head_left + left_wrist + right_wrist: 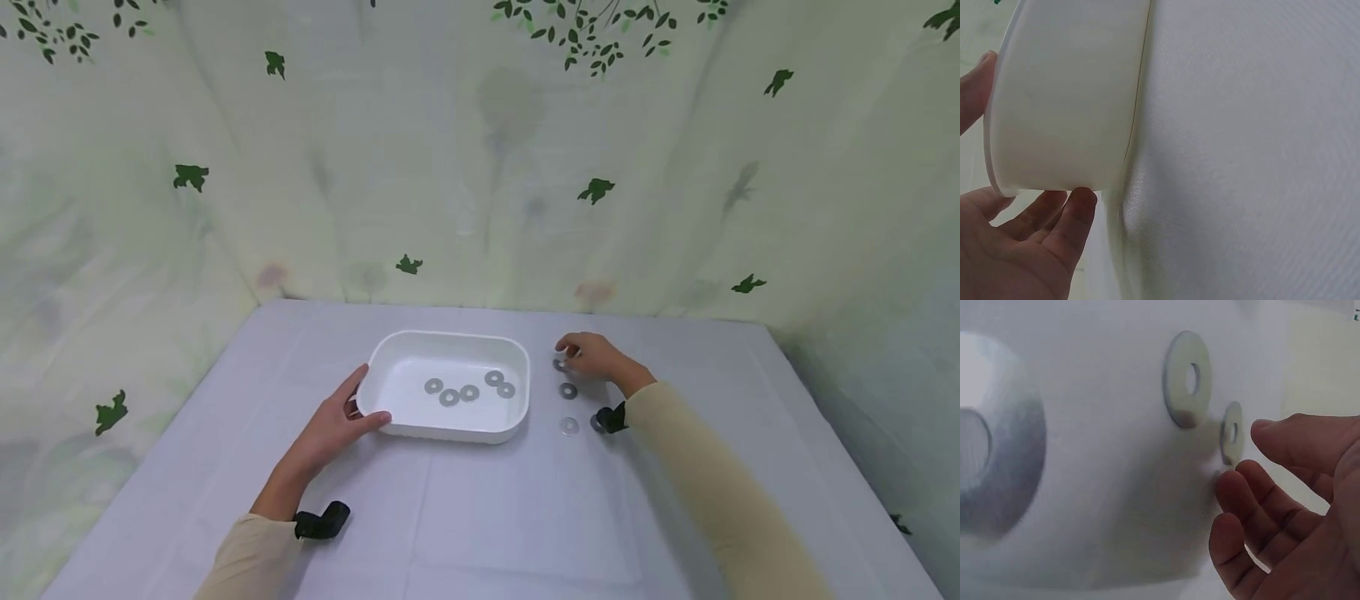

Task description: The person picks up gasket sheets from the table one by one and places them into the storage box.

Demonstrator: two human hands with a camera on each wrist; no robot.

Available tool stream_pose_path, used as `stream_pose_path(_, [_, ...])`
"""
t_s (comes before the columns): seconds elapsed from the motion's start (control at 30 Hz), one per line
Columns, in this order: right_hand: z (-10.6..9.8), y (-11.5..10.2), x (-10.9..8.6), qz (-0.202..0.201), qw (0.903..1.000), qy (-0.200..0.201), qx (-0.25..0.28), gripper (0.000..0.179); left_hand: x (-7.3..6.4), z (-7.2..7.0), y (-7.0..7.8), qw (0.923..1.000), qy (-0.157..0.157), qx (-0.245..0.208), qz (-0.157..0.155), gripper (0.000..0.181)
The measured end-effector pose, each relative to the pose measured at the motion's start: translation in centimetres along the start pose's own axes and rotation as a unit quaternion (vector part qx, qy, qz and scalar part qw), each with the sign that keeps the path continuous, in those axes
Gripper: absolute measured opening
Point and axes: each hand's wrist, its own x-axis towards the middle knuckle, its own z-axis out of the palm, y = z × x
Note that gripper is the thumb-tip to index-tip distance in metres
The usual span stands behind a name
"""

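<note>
A white plastic tray [442, 432] holds several flat grey metal washers [449, 397] on its floor. My left hand [330, 429] grips the tray's left end, thumb over the rim at the near corner and fingers against the outer wall [1063, 112]. Right of the tray, my right hand [600, 358] reaches down over the farthest loose washer [559, 365]. In the right wrist view, thumb and fingertips stand apart close to that washer [1232, 434]. Nearer to me on the cloth lie a second washer [568, 391] and a paler, shiny one [569, 426].
Another washer [597, 423] is partly hidden behind the black camera [612, 417] on my right wrist. A white cloth [510, 525] covers the table. Behind it hangs a pale curtain [465, 167] printed with leaves and birds.
</note>
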Motion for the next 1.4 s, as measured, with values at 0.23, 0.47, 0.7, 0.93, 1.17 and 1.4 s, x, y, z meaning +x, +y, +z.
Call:
stream_pose_path(0.23, [1.7, 0.1, 0.7, 0.015, 0.9998, 0.013, -0.008, 0.036, -0.4, 0.0, -0.4, 1.0000, 0.004, 0.003, 0.003, 0.101])
stream_pose_path(0.47, [2.0, 0.4, 0.7, 0.043, 0.9981, 0.038, 0.021, 0.028, -0.1, 0.0, -0.2, 1.0000, 0.003, -0.001, 0.009, 0.100])
stream_pose_path(0.7, [2.0, 1.3, 0.3, 0.031, 0.9983, 0.026, 0.043, 0.031, -0.2, 0.2, -0.1, 1.0000, -0.004, -0.006, 0.005, 0.101])
stream_pose_path(0.93, [1.5, 1.5, 0.1, 0.014, 0.9981, 0.019, 0.056, 0.036, -0.3, 0.1, 0.1, 0.9999, 0.001, -0.014, 0.005, 0.100])
stream_pose_path(1.17, [1.0, 1.7, 0.8, 0.036, 0.9958, 0.013, 0.083, 0.038, -0.4, -0.2, 0.2, 0.9996, -0.002, -0.027, 0.007, 0.101])
stream_pose_path(1.4, [-1.4, 0.4, 0.3, -0.007, 0.9904, 0.046, 0.130, 0.040, -0.3, 0.0, 0.1, 0.9999, 0.004, -0.016, 0.004, 0.100])
